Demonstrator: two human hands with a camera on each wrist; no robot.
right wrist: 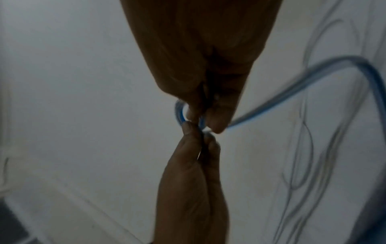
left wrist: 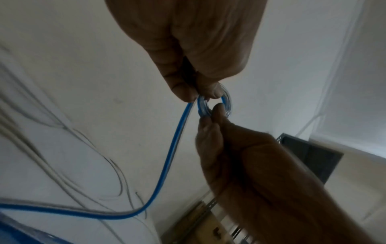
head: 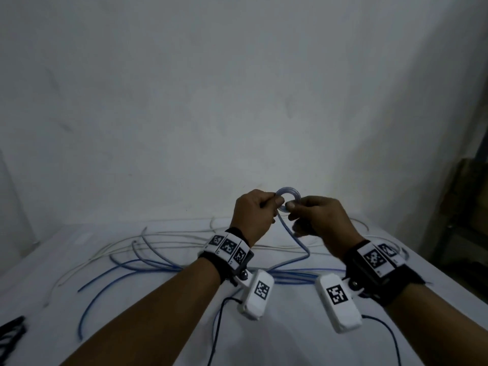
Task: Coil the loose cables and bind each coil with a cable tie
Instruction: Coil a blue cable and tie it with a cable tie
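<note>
A small tight coil of blue cable (head: 288, 190) is held up above the table between both hands. My left hand (head: 274, 204) pinches its left side with thumb and fingers curled. My right hand (head: 293, 207) pinches the right side, thumb on the ring. In the left wrist view the coil (left wrist: 228, 101) sits between the fingertips, and its loose tail (left wrist: 173, 148) hangs down to the table. The right wrist view shows the same coil (right wrist: 179, 113), blurred, with the tail (right wrist: 292, 92) sweeping right. A black bundle (head: 12, 334), perhaps cable ties, lies at the table's near left edge.
Several loose blue cables (head: 126, 270) and white cables (head: 87, 260) sprawl across the white table (head: 290, 347) under my forearms. A plain white wall (head: 237, 101) rises behind. A dark shelf frame (head: 464, 207) stands beyond the right table edge.
</note>
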